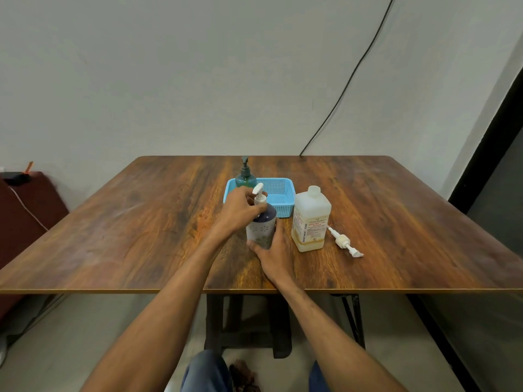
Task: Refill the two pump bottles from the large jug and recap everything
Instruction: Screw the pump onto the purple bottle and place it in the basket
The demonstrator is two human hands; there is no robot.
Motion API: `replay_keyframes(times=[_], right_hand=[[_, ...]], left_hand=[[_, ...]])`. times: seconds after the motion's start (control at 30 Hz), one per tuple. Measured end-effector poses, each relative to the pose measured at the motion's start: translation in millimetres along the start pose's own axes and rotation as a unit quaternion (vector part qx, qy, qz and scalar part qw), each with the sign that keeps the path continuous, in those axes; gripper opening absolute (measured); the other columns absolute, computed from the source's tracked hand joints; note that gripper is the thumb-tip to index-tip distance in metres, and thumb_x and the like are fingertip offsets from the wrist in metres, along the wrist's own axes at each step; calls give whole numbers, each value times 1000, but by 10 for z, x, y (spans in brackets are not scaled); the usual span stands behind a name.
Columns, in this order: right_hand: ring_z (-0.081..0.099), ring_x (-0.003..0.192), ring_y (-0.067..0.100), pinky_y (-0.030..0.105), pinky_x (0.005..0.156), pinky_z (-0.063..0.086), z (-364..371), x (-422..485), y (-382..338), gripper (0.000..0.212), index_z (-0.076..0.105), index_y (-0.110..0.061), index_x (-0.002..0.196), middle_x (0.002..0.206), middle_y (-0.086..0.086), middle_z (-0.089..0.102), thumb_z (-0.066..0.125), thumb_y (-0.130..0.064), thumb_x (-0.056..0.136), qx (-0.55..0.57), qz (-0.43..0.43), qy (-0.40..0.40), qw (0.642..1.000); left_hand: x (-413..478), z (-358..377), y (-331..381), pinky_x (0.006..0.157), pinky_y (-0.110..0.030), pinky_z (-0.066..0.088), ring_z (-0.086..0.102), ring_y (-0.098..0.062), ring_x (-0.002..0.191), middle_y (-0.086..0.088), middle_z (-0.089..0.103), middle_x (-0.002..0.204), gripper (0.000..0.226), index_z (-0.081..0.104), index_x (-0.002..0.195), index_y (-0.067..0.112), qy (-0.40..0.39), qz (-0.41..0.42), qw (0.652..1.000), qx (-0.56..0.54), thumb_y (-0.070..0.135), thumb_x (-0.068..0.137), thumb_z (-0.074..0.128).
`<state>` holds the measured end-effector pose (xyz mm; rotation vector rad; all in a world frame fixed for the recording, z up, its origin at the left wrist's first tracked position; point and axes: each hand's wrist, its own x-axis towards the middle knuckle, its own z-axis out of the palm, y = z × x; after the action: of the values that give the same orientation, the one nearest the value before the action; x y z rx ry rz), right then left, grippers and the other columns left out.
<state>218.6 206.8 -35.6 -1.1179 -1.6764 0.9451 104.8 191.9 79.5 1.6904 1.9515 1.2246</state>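
Fingers [249,198] of left hand [237,209] pinched round white pump head [259,193]; right hand [273,254] wrapped on floral pump bottle [261,229], upright mid-table [113,236]. Uncapped jug [310,219] just right, loose pump [343,241] beyond. Green pump bottle [245,176] in blue basket [278,198] behind. Wide bare wood both sides.

Two pump bottles are counted: a white and purple one [261,226] near the middle of the counter [141,222] and a green one [245,176] at the basket. One large jug [310,220] is seen, uncapped. One loose pump [344,241] is found lying beside it. One blue basket [276,195] is present. Two hands are counted, the left hand [240,206] and the right hand [276,254]. One black cable [351,77] is seen on the wall.
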Motion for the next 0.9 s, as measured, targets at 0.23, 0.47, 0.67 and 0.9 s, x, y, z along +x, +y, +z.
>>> replay_keyframes(times=[0.23,0.47,0.67,0.9], right_hand=[[47,135,13,44,111,45,-3,1,-7,88,32,-33,149,147,-8,49,83,-40,78,-8,4,2,1000],[47,133,9,38,109,46,3,3,-8,88,32,-34,148,145,-11,49,84,-35,77,-6,-13,8,1000],[45,136,10,40,110,46,2,2,-12,89,30,-33,150,149,-10,46,83,-35,78,-6,-12,9,1000],[47,134,10,41,108,47,4,13,-4,88,31,-35,148,146,-10,49,83,-37,77,-13,-16,17,1000]], left_hand=[[-105,168,-76,64,-10,52,63,-9,83,4,65,96,48,61,112,13,136,-4,983,-121,30,77,88],[-99,153,-216,77,-20,54,67,-14,97,-1,71,106,27,71,116,7,97,38,990,-97,22,93,73],[-163,179,-172,81,-14,56,66,-5,107,6,67,118,47,54,133,16,80,13,978,-194,29,92,74],[-131,296,-226,78,-13,56,65,1,100,-3,70,120,27,69,121,8,122,32,977,-169,18,95,70]])
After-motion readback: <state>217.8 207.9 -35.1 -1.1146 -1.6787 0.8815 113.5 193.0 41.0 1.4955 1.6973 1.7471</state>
